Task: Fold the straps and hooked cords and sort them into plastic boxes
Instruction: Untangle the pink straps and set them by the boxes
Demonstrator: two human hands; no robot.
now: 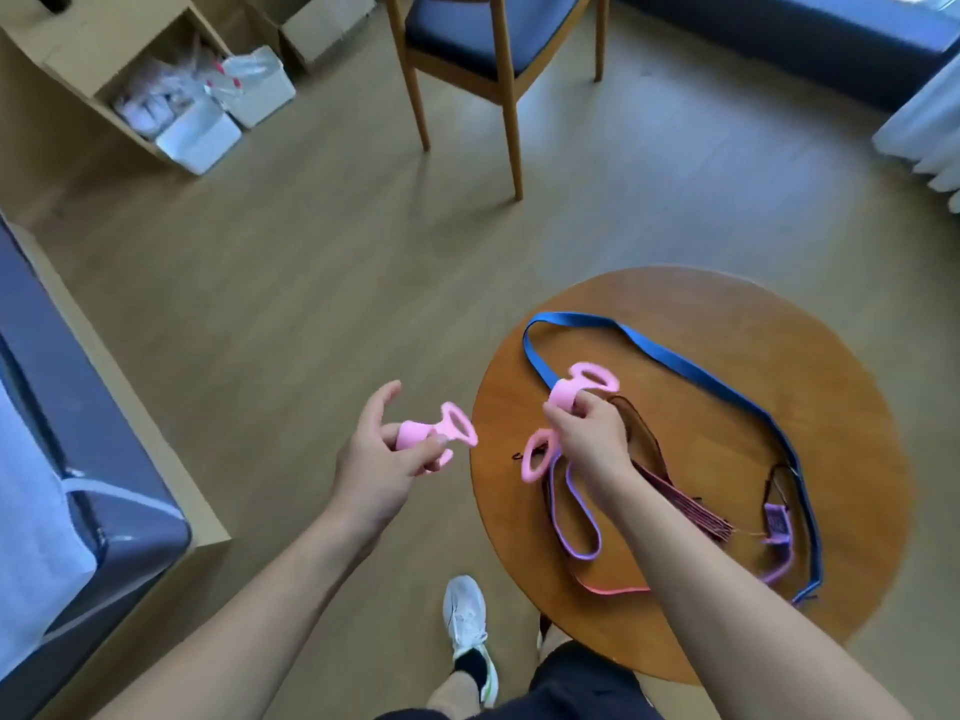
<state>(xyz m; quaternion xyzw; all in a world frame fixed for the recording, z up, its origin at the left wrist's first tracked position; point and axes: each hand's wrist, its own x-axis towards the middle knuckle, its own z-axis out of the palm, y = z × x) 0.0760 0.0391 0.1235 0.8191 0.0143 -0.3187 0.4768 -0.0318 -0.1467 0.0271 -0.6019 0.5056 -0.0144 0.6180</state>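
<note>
Both grips busy
My left grip (371,459) pinched a pink handle (415,433); my right grip (587,439) clasped a second pink handle (563,394) over the table (701,324).

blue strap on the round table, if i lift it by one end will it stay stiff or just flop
The long flat blue webbing strap probably flops: it lies in loose curves across the round wooden table. It looks thin, so likely light for its length. Being flat, it should not roll, though a lifted end may drag the rest along.
</note>
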